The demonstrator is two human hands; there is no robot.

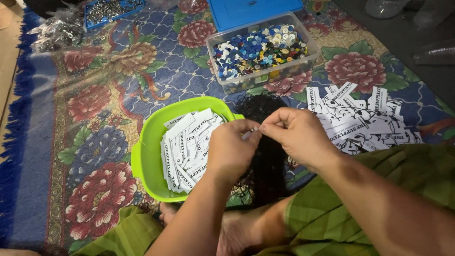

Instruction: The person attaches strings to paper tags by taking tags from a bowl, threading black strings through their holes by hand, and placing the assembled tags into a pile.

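Head view, hands: left hand (pixel 231 152) & right hand (pixel 297 134) meet fingertip to fingertip over the lap, both pinched shut on a small white tag (pixel 250 134); only a sliver of it shows betw. the fingers.
Head view, cords: bundle of thin black cords (pixel 265 166) hangs just under the hands, running from the rug down to the knees. Can't tell if a strand is already in the pinch.
Head view, bowl: lime green bowl (pixel 142 156) just left of the left hand, holding a stack of white printed tags (pixel 187 149).
Head view, loose pile: more white tags w/ black strings (pixel 360 118) spread on the rug, right of the right hand.
Head view, buttons: clear tub of mixed buttons (pixel 260 50) further off, blue lid (pixel 251 10) behind it.
Head view, floor: floral rug (pixel 95 104) under everything.
Step in hand (judgement): looks like one tag being fitted w/ a cord, mid-threading.
Next move needs (judgement): steady pinch, fine aim at the tag's hole, cord end kept taut; hole itself too small to see.
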